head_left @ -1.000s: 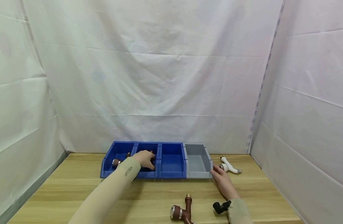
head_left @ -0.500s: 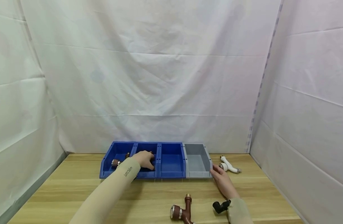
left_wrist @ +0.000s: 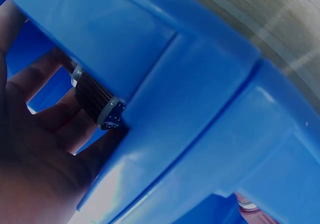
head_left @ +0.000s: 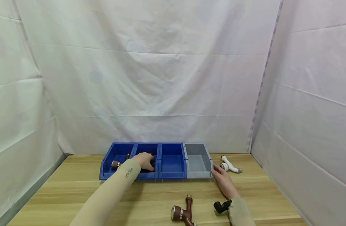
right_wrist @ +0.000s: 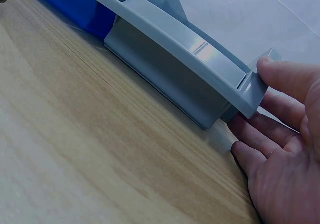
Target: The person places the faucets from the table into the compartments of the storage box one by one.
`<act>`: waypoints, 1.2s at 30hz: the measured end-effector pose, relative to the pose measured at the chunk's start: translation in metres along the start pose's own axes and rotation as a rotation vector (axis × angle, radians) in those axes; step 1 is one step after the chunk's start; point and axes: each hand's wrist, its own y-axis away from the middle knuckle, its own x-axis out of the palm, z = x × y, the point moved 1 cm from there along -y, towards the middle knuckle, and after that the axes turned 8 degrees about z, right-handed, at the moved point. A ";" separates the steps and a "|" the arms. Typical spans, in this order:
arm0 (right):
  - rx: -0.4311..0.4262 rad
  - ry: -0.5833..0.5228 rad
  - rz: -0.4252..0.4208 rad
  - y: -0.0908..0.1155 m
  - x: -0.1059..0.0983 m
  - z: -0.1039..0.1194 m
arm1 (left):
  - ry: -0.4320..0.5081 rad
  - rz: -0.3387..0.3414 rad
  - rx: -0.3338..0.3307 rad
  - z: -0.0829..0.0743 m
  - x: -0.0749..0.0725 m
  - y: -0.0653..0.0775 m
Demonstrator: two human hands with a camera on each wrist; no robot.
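My left hand (head_left: pixel 144 160) reaches down into the second blue bin (head_left: pixel 147 176) from the left. In the left wrist view its fingers curl behind a brown faucet (left_wrist: pixel 94 99) with a ribbed knob, just inside the bin's front wall; the hand hides most of the faucet in the head view. My right hand (head_left: pixel 224 182) grips the front right corner of the grey bin (right_wrist: pixel 175 48), thumb on the rim and fingers below and behind it. Another brown faucet (head_left: pixel 116 164) lies in the leftmost blue bin (head_left: pixel 106 176), partly covered by the left sleeve.
A third blue bin (head_left: pixel 172 174) joins the row beside the grey one. One brown faucet (head_left: pixel 187 215) lies on the wooden table (head_left: pixel 159 194) near the front. To the right of the bins is a white faucet (head_left: pixel 231 167). White cloth (head_left: pixel 161 78) hangs behind and at both sides.
Both hands keep their places at the bins. The head view has shifted slightly, so everything sits a little further left.
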 end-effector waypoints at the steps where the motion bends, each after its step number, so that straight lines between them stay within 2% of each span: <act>1: 0.000 0.002 0.000 0.000 0.000 0.000 | -0.003 -0.001 0.001 0.000 0.000 0.000; 13: 0.016 -0.005 0.000 -0.002 0.002 0.001 | -0.016 0.002 -0.016 0.004 0.001 0.000; 26: 0.012 0.015 -0.014 0.002 0.002 0.000 | -0.028 0.010 -0.029 -0.003 0.001 0.006; 32: -0.003 0.039 -0.025 0.003 0.001 -0.002 | -0.024 -0.004 -0.033 -0.003 0.003 0.005; 36: -0.001 0.018 -0.015 0.005 0.002 0.001 | -0.029 -0.006 -0.027 -0.005 0.003 0.004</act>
